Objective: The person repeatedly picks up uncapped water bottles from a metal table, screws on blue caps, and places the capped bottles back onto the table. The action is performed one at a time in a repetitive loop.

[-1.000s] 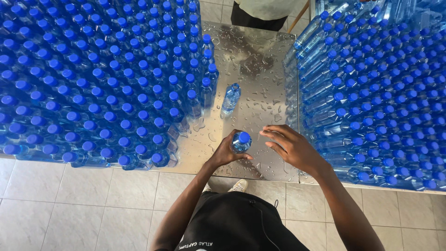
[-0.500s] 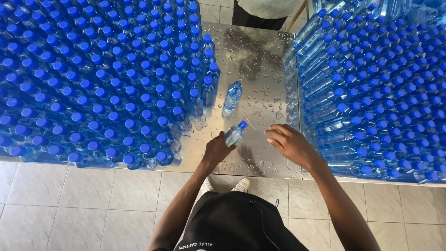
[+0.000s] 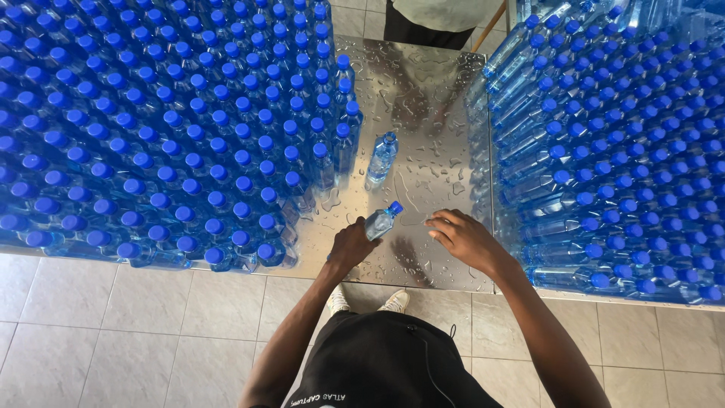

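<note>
Glare and water drops covered the bare strip of the steel worktop (image 3: 423,98), so I could not make out much of its surface. Both massed blocks of blue-capped bottles ran off the frame: the left block (image 3: 151,128) at the top and left edges, the right block (image 3: 604,136) at the top and right. A second person (image 3: 445,15) at the far end was cut off at the waist by the top edge.

I saw a small clear bottle (image 3: 380,222) held near the front edge of the worktop, tilted, its long axis running from lower left to upper right, blue cap pointing up and away to the right. Its base was hidden inside my left hand (image 3: 351,245), which was curled closed around its lower body. My right hand (image 3: 464,238) lay just beside it, apart from the bottle, fingers loosely bent and half open, tips on the wet metal, holding nothing. Another lone bottle (image 3: 382,157) stood farther back in the strip.
</note>
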